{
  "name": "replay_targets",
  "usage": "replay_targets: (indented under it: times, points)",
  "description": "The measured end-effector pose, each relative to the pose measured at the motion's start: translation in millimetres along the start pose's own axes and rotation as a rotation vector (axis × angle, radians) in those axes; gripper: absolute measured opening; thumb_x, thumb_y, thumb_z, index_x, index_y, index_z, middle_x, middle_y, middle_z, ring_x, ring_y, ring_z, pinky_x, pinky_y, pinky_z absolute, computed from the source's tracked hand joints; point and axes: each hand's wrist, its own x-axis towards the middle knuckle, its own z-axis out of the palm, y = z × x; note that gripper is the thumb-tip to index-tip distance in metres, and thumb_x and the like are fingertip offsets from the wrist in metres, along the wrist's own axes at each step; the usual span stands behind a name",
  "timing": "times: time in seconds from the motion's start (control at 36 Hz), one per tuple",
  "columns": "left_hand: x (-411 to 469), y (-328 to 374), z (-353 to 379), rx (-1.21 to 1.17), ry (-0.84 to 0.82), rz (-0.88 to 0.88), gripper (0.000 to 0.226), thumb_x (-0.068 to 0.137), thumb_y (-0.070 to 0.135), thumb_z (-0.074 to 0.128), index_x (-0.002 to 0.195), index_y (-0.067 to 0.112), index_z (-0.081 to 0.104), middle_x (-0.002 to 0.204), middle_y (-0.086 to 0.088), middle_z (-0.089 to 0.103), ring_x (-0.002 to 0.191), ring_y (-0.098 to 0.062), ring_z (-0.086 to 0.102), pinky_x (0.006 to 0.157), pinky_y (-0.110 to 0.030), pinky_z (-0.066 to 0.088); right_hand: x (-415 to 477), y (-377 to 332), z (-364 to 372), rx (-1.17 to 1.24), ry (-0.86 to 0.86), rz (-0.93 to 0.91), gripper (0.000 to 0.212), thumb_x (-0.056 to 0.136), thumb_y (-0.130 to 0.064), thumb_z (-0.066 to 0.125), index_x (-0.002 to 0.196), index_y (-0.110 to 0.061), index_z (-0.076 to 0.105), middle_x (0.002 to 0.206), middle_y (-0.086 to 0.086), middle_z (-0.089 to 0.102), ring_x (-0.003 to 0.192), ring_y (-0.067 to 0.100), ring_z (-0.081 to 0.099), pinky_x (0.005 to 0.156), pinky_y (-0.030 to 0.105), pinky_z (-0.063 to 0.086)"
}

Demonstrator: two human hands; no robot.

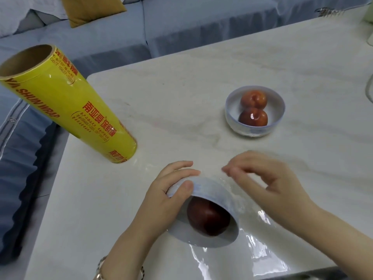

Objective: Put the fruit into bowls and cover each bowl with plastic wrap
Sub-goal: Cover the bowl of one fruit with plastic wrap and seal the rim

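At the near edge, tilted bowl (212, 190) is gripped by left hand (161, 199), hold of right hand (268, 178) on plastic wrap (262, 249) cannot be told; dark red fruit (207, 217) may be spilled if tipped further.

Tilted bowl (212, 190) holds dark fruit (207, 217) — wrap (260, 251) seemingly underneath.

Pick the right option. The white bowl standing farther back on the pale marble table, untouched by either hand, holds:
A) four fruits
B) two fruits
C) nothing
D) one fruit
B: two round red fruits lie in the far white ceramic bowl, one behind the other; the left hand grips only the near tilted white bowl.
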Motion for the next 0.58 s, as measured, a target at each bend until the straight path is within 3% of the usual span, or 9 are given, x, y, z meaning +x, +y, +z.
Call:
replay_targets:
  times: [0.11,0.17,0.25,0.33,0.44,0.53,0.58]
  points:
    - [0,1,0,-0.001,0.002,-0.006,0.031,0.070,0.050,0.044,0.089,0.041,0.067,0.121,0.022,0.056,0.114,0.010,0.049,0.087,0.000,0.033,-7,6,13,-0.127,-0.249,0.082,0.047,0.075,-0.057,0.047,0.111,-0.031,0.064,0.107,-0.029,0.058,0.104,-0.013,0.051,0.088,0.000,0.033]
    - [-1,1,1,-0.010,0.008,-0.007,0.031,0.070,0.050,0.044,0.089,0.041,0.067,0.121,0.021,0.057,0.114,0.010,0.049,0.087,0.000,0.034,-6,9,18,-0.101,-0.304,0.142,0.052,0.073,-0.063,0.046,0.117,-0.037,0.057,0.114,-0.031,0.055,0.109,-0.015,0.047,0.090,0.000,0.032]
    - [-1,0,0,-0.038,0.028,-0.016,0.032,0.071,0.049,0.044,0.090,0.041,0.067,0.118,0.020,0.060,0.113,0.009,0.051,0.088,-0.002,0.035,1,11,21,-0.027,-0.383,0.236,0.035,0.074,-0.059,0.050,0.108,-0.050,0.050,0.114,-0.033,0.055,0.107,-0.017,0.048,0.089,0.002,0.035]
    - [-1,-1,0,-0.062,0.026,-0.027,0.034,0.069,0.048,0.044,0.091,0.040,0.068,0.111,0.022,0.066,0.110,0.007,0.055,0.088,-0.005,0.038,4,18,26,0.072,-0.453,0.318,0.043,0.067,-0.066,0.047,0.107,-0.049,0.053,0.110,-0.027,0.061,0.104,-0.011,0.054,0.088,0.012,0.043]
    - [-3,1,1,-0.092,0.042,-0.070,0.039,0.067,0.050,0.044,0.092,0.035,0.069,0.102,0.024,0.069,0.100,0.006,0.060,0.080,-0.004,0.041,10,22,23,0.236,-0.496,0.395,0.046,0.069,-0.056,0.059,0.106,-0.029,0.064,0.101,-0.015,0.069,0.094,0.000,0.063,0.080,0.015,0.048]
    - [-1,4,0,-0.098,0.098,-0.104,0.024,0.077,0.042,0.052,0.087,0.030,0.070,0.096,0.025,0.070,0.095,0.007,0.062,0.078,-0.004,0.041,8,24,15,0.399,-0.523,0.506,0.031,0.081,-0.046,0.058,0.076,-0.018,0.068,0.075,-0.010,0.064,0.071,0.002,0.059,0.068,0.011,0.045]
    - [2,5,0,-0.126,0.186,-0.174,0.019,0.090,0.026,0.054,0.082,0.029,0.071,0.086,0.027,0.070,0.087,0.008,0.062,0.073,-0.003,0.041,6,30,10,0.419,-0.453,0.536,0.043,0.081,-0.055,0.055,0.074,-0.015,0.070,0.076,-0.010,0.065,0.075,0.002,0.061,0.074,0.014,0.049]
